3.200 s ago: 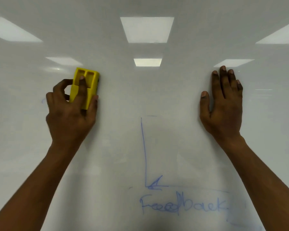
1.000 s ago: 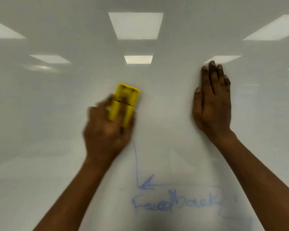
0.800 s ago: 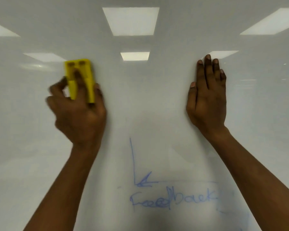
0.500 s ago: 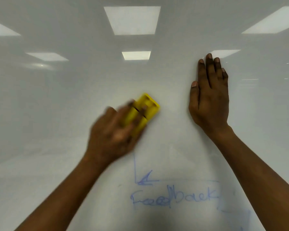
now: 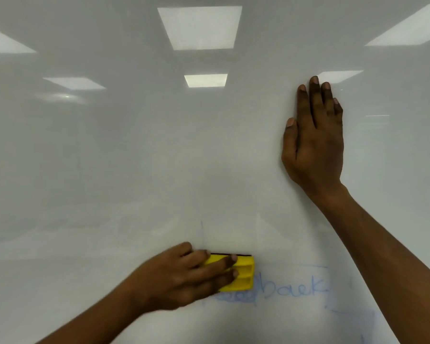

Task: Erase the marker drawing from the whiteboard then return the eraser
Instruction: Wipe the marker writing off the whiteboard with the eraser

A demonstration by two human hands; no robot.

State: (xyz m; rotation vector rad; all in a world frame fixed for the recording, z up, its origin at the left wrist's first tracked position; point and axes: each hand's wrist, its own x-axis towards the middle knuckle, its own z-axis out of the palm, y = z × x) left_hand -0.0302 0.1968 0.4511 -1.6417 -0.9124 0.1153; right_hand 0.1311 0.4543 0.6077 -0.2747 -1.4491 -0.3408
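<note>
Low on the whiteboard (image 5: 109, 170), toward its bottom edge, what is left of the blue marker drawing (image 5: 293, 290) runs off to the right: the letters "back", a thin line above them, and smeared strokes lower down. The right hand (image 5: 313, 145) lies flat on the board well above that writing, fingers straight and close together, holding nothing. The left hand (image 5: 181, 279) is the nearer one. Its fingers curl over the yellow eraser (image 5: 243, 274) and press it to the board. The eraser's long axis is level and its free end is just beside the first letter, so the ink lies to its right and slightly lower. A rightward sweep looks due.
</note>
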